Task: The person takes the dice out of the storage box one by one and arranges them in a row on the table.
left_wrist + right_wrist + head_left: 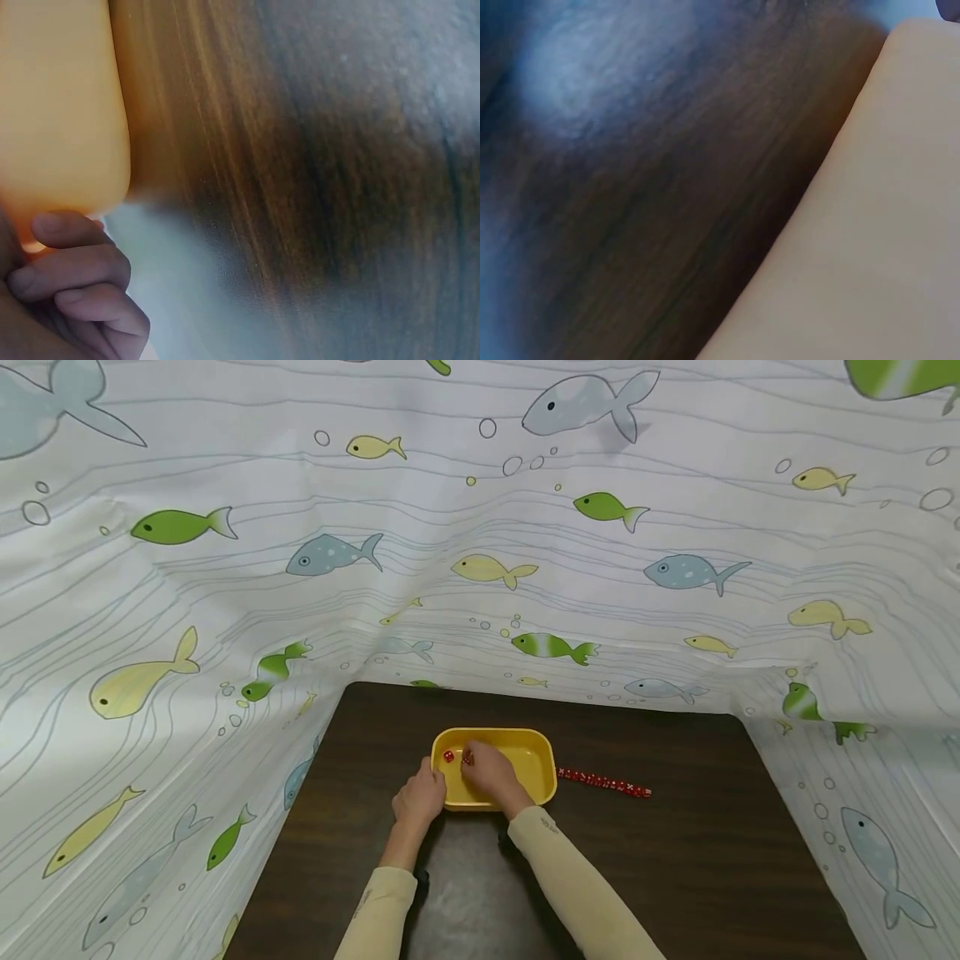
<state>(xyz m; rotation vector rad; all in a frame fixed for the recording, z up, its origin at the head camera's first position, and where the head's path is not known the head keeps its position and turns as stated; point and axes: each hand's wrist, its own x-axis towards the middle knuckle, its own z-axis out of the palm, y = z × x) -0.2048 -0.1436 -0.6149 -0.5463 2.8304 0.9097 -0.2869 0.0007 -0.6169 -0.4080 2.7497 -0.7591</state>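
A yellow tray (536,768) lies on the dark table. My left hand (420,793) grips its left end near the front corner; in the left wrist view the curled fingers (79,266) sit against the tray wall (64,105). Inside the tray is my right hand (491,772), its bent fingers at a small cluster of red dice (468,757), which they partly cover and appear to pinch. One separate red die (448,756) lies just left of them. The right wrist view shows the tray's outer wall (855,225) and table, and hides the fingers' work.
A row of several red dice (603,782) runs rightward from beside the tray's right end. The dark wood-grain table (697,860) extends around the tray. A white fish-print sheet (420,510) hangs behind the table and along its sides.
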